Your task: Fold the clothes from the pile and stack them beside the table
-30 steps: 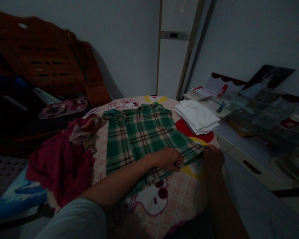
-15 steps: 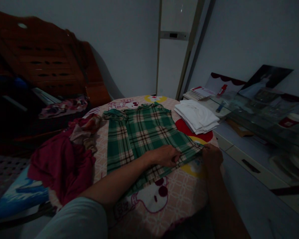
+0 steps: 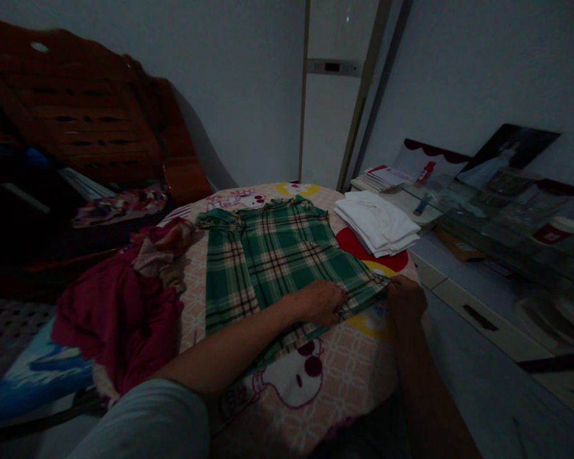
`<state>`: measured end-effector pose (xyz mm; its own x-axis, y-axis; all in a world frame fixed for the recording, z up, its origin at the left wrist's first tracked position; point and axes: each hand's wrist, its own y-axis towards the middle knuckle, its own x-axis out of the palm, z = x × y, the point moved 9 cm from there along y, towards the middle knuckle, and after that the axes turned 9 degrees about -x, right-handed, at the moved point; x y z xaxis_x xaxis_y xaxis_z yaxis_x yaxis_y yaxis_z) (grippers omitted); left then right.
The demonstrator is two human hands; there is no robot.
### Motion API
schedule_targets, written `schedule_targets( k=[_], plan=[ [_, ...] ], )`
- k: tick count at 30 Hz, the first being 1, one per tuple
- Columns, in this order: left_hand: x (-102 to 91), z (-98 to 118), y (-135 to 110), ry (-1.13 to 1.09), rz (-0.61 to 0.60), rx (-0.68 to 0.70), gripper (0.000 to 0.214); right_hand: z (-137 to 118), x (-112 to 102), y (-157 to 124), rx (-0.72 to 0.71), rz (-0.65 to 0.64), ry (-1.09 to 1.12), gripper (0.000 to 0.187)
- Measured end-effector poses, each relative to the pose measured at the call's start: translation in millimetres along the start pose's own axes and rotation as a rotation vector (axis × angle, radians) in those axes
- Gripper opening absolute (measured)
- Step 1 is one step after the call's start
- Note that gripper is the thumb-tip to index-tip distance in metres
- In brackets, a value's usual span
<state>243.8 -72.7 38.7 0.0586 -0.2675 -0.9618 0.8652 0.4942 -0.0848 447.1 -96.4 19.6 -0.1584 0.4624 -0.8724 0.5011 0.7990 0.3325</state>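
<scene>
A green plaid shirt (image 3: 287, 255) with cream and dark stripes lies spread on a round table covered by a patterned cloth (image 3: 354, 376). Its collar end points away from me. My right hand (image 3: 406, 301) pinches the shirt's near right corner at the table's edge and holds it stretched outward. My left hand (image 3: 319, 301) rests on the lower part of the shirt, fingers curled down on the fabric close to the hem; the fingertips are partly hidden. Just beyond my right hand sits a stack of folded white cloth (image 3: 377, 223).
Crumpled dark red clothing (image 3: 119, 312) hangs over the table's left side. A carved wooden chair (image 3: 86, 121) stands at the back left. On the right are a glass shelf (image 3: 488, 223) with a paper cup (image 3: 557, 231) and a drawer cabinet (image 3: 459, 306).
My left hand has flattened slightly and shifted a little on the fabric. My right hand keeps its hold on the corner, and the shirt lies almost the same.
</scene>
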Motion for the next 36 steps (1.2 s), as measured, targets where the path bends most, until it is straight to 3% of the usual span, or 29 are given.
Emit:
schedule_targets(
  k=[6,10,14,16,19,22,24,26,31,36],
  plan=[
    [0.7,8.9,-0.9,-0.266,-0.058,0.134,0.003,2.0,-2.4,-2.7,0.051,-0.024,0.023,0.030],
    [8.3,15.3,-0.2,-0.322,-0.085,0.223,0.008,5.8,-2.2,-5.0,0.072,-0.037,-0.047,0.028],
    [2.6,4.3,8.2,-0.357,0.117,0.210,0.014,16.0,-3.0,-0.5,0.026,-0.076,-0.019,0.025],
    [4.6,0.8,12.0,-0.342,0.185,0.209,0.027,18.6,-7.5,3.9,-0.029,-0.106,-0.015,0.024],
    [20.1,5.7,16.2,-0.242,0.144,0.239,0.045,-0.3,-27.4,13.2,-0.200,-0.033,0.003,0.024],
    [30.5,9.8,17.6,-0.143,0.101,0.231,0.051,-46.6,-41.6,24.5,-0.407,0.055,0.138,0.028],
    [32.4,11.5,17.2,-0.099,0.087,0.228,0.052,-80.1,-30.5,36.9,-0.475,-0.025,0.286,0.028],
    [33.0,12.4,16.7,-0.069,0.075,0.231,0.053,-108.1,-4.5,53.3,-0.457,-0.182,0.458,0.026],
    [32.3,12.1,15.8,-0.050,0.065,0.240,0.053,-141.1,71.8,102.8,-0.100,-0.436,0.903,0.017],
    [28.7,13.1,13.5,-0.032,0.053,0.218,0.052,-166.5,116.4,144.1,0.081,-0.493,1.085,0.015]
  ],
)
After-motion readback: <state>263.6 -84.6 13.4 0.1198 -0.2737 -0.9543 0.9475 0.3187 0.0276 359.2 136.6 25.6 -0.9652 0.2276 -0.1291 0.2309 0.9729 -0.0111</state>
